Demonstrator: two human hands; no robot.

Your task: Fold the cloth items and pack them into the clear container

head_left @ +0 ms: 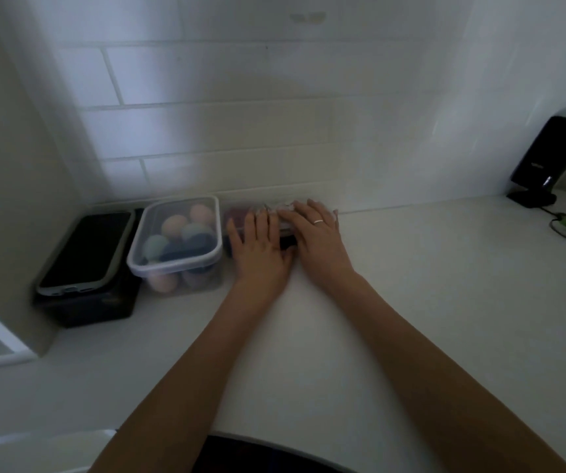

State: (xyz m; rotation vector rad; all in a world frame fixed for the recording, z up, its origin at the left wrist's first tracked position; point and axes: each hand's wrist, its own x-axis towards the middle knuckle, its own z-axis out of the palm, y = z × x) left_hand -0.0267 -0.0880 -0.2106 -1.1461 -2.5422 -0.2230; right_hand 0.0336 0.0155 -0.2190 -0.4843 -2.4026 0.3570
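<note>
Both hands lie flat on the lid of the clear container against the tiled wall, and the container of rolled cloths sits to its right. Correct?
Not quite. In the head view the container of rolled cloths sits to the left of the lidded container under the left hand and right hand.

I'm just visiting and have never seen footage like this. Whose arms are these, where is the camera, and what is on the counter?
No machine here: a person wears a wide-angle camera on the head, looking forward and down, so the two bare arms are their own. The left hand and the right hand, which wears a ring, lie flat with straight fingers on top of a clear container at the tiled wall. They seem to press on its lid; dark contents show through, too blurred to identify. Neither hand grips anything. Left of it on the white counter stands another lidded clear container filled with rolled items in orange, green and blue. Further left a phone lies on a black box. At far right stands a black device with cables.
</note>
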